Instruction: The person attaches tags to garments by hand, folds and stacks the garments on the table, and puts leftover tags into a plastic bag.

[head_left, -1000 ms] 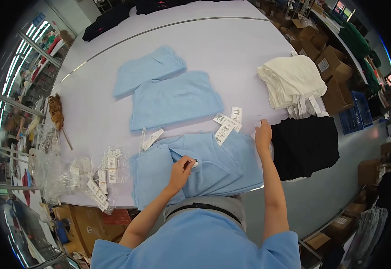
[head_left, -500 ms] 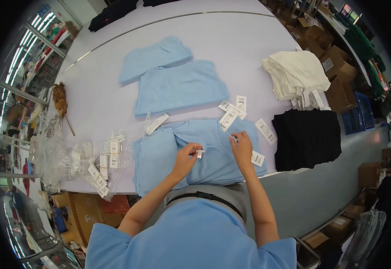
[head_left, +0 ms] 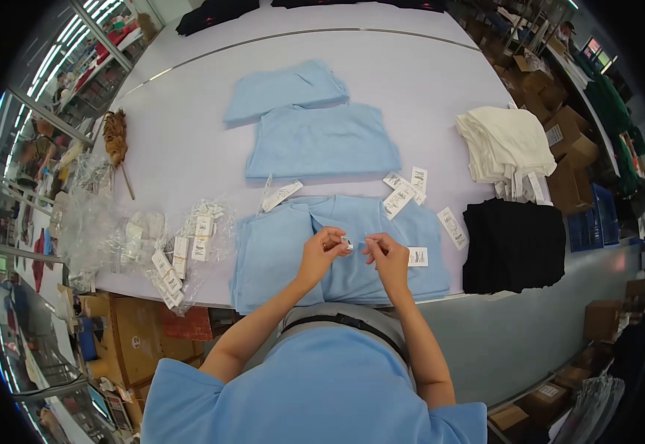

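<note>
On the table, a light blue knit garment [head_left: 359,277] lies right under both hands. The fingers of my left hand [head_left: 321,255] are closed on a small white label [head_left: 348,243] with dark print, at the garment's neck area. Close to its right, my right hand [head_left: 389,265] is pinched, fingertips together; what it grips is too small to make out. A white hang tag [head_left: 418,257] shows just right of that hand, over the blue cloth. More printed tags [head_left: 398,201] lie by the garment's top edge, and another tag [head_left: 452,228] is off to its right.
Two folded blue garments [head_left: 322,144] lie farther back. A white garment stack [head_left: 507,144] and a black stack [head_left: 513,246] sit at right. Clear plastic bags with bundled tags [head_left: 203,237] are at left, near a brown feather duster [head_left: 115,140]. The table's front edge is at my waist.
My right hand has moved left toward my left hand, its fingers going from apart to pinched. My left hand still holds the label. The camera view has shifted slightly.
</note>
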Available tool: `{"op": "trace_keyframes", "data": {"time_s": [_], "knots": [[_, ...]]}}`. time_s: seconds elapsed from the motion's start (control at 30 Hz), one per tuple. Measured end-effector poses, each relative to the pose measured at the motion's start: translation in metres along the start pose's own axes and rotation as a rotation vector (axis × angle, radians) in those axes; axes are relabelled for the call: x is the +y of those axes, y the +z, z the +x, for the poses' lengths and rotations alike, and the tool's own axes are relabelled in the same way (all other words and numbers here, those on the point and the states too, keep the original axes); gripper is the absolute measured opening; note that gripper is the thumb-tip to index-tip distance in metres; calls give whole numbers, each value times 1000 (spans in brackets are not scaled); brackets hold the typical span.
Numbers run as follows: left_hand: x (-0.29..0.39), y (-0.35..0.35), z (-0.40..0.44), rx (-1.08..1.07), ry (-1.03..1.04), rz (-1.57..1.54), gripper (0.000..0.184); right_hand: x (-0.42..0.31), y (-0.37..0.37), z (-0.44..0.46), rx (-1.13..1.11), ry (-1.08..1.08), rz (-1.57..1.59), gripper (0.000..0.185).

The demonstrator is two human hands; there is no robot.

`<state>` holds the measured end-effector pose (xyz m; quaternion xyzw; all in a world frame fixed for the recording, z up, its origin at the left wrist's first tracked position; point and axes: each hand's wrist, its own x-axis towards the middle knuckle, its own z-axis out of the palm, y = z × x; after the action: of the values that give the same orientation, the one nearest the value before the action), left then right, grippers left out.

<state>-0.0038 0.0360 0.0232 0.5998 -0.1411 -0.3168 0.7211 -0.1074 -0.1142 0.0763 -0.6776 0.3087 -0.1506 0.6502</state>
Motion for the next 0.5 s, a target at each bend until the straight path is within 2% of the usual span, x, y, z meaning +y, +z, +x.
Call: {"op": "trace_keyframes", "data": {"time_s": [0.03,0.17,0.2,0.33,0.5], "knots": [[0,-1,1,-1,-4,-1,28,2,3,-2,1,4,-1,11],[-1,-4,2,-54,11,-30,32,14,10,-6,-8,-243,-405,11],[-1,-5,2,-55,9,-30,32,15,13,-6,-7,-241,-404,11],[1,-4,1,-66,5,-32,34,19,19,-4,50,-455,-448,8],[-1,-5,1,-79,42,92,35,20,20,0,-1,-501,-426,9]]}}
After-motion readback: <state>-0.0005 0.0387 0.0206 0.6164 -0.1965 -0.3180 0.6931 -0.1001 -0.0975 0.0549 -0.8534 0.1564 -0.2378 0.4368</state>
